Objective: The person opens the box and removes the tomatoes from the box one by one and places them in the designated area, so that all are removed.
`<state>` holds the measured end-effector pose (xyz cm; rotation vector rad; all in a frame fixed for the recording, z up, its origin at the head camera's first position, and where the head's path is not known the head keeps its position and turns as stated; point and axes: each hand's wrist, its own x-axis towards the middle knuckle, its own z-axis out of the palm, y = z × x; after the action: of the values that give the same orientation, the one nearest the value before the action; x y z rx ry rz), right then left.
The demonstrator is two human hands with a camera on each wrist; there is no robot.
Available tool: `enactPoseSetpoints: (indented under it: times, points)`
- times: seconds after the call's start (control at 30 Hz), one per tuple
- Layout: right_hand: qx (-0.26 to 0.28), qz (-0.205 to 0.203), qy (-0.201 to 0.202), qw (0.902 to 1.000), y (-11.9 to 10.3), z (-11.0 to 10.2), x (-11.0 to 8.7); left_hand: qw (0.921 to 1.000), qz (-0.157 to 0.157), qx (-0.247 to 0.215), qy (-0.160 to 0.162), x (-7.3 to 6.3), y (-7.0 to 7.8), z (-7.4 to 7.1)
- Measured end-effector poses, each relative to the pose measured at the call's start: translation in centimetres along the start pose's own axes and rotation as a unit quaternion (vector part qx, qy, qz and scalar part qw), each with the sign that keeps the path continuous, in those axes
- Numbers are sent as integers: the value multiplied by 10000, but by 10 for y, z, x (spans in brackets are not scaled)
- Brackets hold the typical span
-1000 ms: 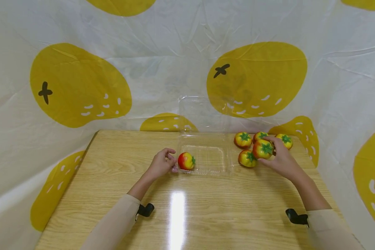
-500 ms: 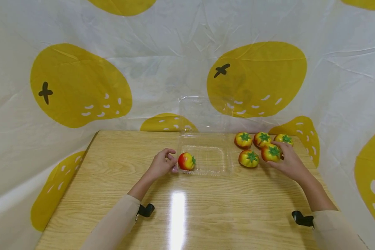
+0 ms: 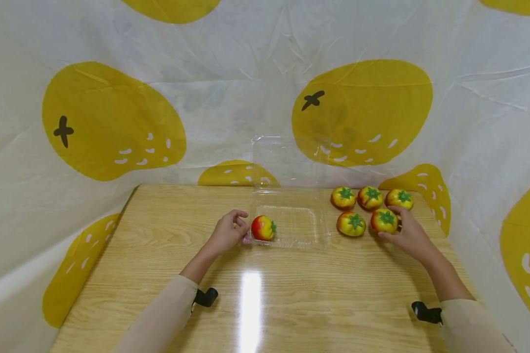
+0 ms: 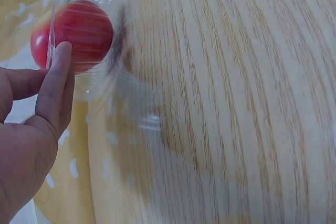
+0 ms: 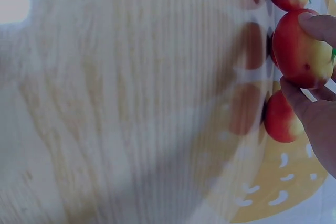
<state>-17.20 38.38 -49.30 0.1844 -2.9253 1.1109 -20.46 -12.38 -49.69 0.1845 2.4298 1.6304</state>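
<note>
My left hand (image 3: 227, 233) is at the left side of a clear plastic clamshell container (image 3: 298, 215); its thumb and fingers pinch the container's edge, plainly in the left wrist view. Inside the container, at the front left, a red and yellow toy tomato (image 3: 263, 228) lies on its side with its green top toward the right. On the right, my right hand (image 3: 410, 235) grips another toy tomato (image 5: 302, 48) between thumb and fingers, green top up, low at the table. I cannot tell whether it touches the wood.
Several more toy tomatoes stand beside the held one: a front one (image 3: 351, 224) and a back row including a left one (image 3: 343, 198) and a right one (image 3: 400, 198). The container's lid (image 3: 289, 159) stands raised against the printed curtain (image 3: 229, 113) behind the wooden table (image 3: 181, 211).
My right hand has carried its toy tomato rightward, away from the front left one, and lowered it into line beside that one. The left hand and the container stay put.
</note>
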Motion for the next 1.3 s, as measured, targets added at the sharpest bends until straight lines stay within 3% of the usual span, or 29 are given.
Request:
enactPoseSetpoints:
  times: [0.37,0.57,0.83,1.3]
  points:
    - [-33,453,-314,9985,6,5,2,9995,-97,-289,-93,0,0,0]
    - [-51,463,-269,9986,8,7,2,9999,-46,-160,-44,1,0,0]
    - [-266,778,-411,9958,12,8,5,9998,-87,-178,-61,0,-1,0]
    - [-53,740,-386,9965,14,11,3,9998,-73,-195,-43,1,-3,1]
